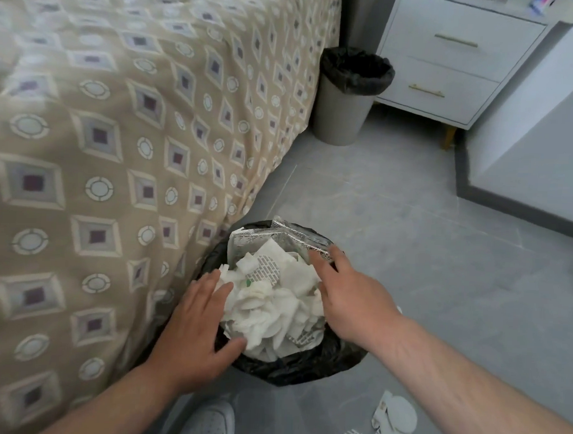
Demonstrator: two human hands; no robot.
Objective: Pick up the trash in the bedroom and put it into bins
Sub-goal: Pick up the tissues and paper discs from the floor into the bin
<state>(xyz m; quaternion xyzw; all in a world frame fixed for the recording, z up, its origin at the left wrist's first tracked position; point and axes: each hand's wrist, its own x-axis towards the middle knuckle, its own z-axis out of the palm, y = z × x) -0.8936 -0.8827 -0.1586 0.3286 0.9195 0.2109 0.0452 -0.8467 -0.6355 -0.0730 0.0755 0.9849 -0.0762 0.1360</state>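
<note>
Crumpled paper trash (pixel 269 310) filled the black-lined bin (pixel 293 366); your left hand (pixel 193 330) and right hand (pixel 350 303) pressed it, fingers spread, gripping nothing.

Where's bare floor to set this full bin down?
Open floor lies between the near bin, far bin, and nightstand. Crowded: loose scraps at lower right, the bed tight on the left.

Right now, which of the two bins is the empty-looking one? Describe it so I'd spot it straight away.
Follow the patterned bed along its side to the far end, where a white nightstand stands. The far bin sits on the floor between them. It is beige with a black liner, and no trash shows above its rim, unlike the near bin, which is heaped with white paper under both hands.
</note>
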